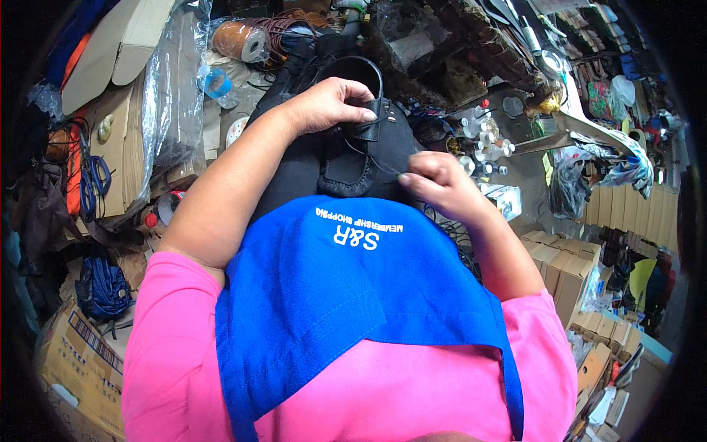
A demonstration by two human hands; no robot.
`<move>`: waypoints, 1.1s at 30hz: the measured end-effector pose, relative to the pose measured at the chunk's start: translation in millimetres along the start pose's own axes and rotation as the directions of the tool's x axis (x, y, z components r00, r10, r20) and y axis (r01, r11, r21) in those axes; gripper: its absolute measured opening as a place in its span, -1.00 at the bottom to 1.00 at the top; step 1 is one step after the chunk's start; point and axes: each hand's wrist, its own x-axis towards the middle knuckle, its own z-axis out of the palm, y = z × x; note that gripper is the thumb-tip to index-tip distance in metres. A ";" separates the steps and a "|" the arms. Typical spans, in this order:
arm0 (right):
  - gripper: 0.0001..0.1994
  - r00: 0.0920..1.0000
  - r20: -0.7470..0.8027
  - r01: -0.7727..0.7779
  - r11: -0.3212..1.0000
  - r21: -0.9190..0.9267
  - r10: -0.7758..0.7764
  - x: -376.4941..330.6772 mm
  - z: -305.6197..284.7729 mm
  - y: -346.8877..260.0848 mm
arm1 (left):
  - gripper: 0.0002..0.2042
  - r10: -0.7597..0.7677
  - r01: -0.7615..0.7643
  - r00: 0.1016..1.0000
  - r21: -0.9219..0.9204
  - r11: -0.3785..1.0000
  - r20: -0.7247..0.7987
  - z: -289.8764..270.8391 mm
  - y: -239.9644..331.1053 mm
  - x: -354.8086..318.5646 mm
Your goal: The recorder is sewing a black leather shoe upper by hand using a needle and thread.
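A black leather shoe point(346, 171) lies across my lap, its stitched toe toward me and its opening away from me. My left hand point(331, 105) pinches the edge of the shoe's opening between thumb and fingers. A few small light stitches show just right of that thumb. From the shoe's middle a thin dark thread point(377, 163) runs toward my right hand point(440, 180), which is closed in a pinch to the right of the shoe. The thread's end is hidden at my fingers. A blue apron point(294, 295) covers my front up to the shoe's toe.
Several small bottles point(486, 136) stand to the right. Stacked cardboard boxes point(563, 265) sit farther right. An orange spool point(241, 40) and a clear plastic bottle point(219, 85) lie at the far left. Plastic-covered cardboard point(121, 147) leans on the left, beside blue-handled scissors point(94, 177).
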 end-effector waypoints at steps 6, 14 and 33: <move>-0.92 0.986 -0.163 -0.053 0.997 -0.062 0.042 -1.0 -9.1 -12.2 | -0.52 -0.096 0.089 0.961 0.039 0.995 0.259 -17.4 27.8 -10.7; -0.72 0.987 -0.138 0.032 0.933 -0.358 -0.087 13.8 -8.3 -1.8 | -0.65 -0.055 0.034 0.997 0.306 0.951 0.061 1.6 32.0 -10.6; -0.79 0.976 -0.057 0.131 0.782 -0.609 -0.208 21.2 -6.3 -10.0 | -0.77 -0.019 -0.003 0.996 0.261 0.965 0.082 3.2 20.5 -8.2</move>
